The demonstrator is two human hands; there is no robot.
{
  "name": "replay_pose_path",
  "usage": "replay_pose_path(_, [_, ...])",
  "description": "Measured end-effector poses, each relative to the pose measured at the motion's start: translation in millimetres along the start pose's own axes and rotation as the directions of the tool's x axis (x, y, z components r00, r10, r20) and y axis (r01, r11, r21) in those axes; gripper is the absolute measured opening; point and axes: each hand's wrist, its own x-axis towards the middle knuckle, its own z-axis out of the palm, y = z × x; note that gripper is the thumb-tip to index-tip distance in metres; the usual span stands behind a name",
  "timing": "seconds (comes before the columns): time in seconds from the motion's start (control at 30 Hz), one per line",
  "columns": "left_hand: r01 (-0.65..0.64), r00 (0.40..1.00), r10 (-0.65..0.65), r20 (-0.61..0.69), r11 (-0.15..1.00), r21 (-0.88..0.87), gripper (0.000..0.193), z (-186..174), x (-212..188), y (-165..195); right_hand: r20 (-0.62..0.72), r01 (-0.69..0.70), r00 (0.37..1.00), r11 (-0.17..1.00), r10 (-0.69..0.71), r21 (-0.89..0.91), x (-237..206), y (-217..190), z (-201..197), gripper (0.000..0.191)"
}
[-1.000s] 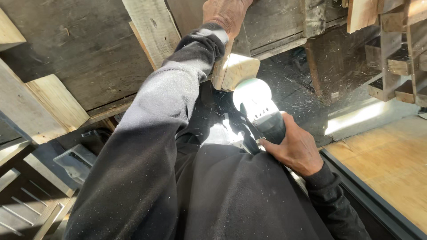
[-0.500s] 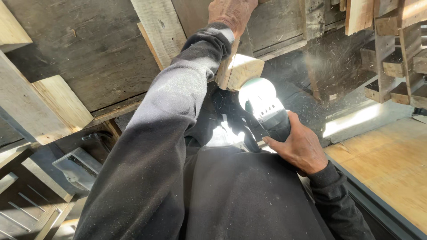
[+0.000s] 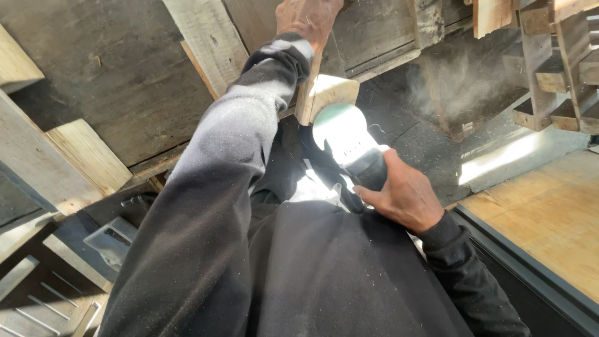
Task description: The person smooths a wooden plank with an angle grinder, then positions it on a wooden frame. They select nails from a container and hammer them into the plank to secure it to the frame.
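Observation:
My right hand [image 3: 404, 198] grips the dark body of a hand-held power sander [image 3: 349, 143], whose pale green head presses against the end of a small light wooden block [image 3: 327, 95]. Fine dust hangs in the air to the right of the tool. My left hand [image 3: 307, 19] reaches up and away at the top of the view and rests on the worn wooden boards just above the block; whether its fingers hold the block I cannot tell. My dark sleeves and dark top fill the lower middle of the view.
Weathered grey boards and pallet planks [image 3: 87, 87] lie across the upper left. Stacked wooden pallets [image 3: 555, 68] stand at the upper right. A light plywood sheet [image 3: 549, 218] with a dark metal edge lies at the right. A metal grate [image 3: 37, 293] sits at the lower left.
The sander and my right hand have shifted slightly left and up along the block's end. More dust has spread to the right. My left hand stays in place.

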Motion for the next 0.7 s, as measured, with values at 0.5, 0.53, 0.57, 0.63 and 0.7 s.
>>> replay_pose_path(0.5, [0.063,0.998,-0.063,-0.015,0.998,0.015,0.041,10.4,-0.4,-1.6,0.019,-0.016,1.0,0.998,0.015,0.068,-7.3,7.2,8.5,0.07])
replay_pose_path(0.53, [0.165,0.984,-0.165,0.06,0.986,0.004,0.045,11.1,-0.9,-0.9,-0.014,0.025,1.0,0.993,-0.023,0.111,-9.7,12.5,7.1,0.074])
replay_pose_path(0.57, [0.1,0.994,-0.1,0.031,0.995,0.031,0.039,11.6,-2.2,-0.4,-0.049,0.066,0.997,0.986,-0.059,0.153,-13.1,18.4,4.7,0.077])
replay_pose_path(0.63, [-0.031,0.999,0.034,-0.022,0.996,0.087,0.032,11.3,-5.0,0.4,-0.083,0.013,0.997,0.991,-0.002,0.132,-20.6,28.1,1.2,0.08])
replay_pose_path(0.7, [-0.052,0.984,0.051,-0.168,0.999,0.0,0.033,9.3,-7.7,0.9,-0.1,-0.015,0.995,0.991,0.029,0.136,-24.7,33.2,0.0,0.082])
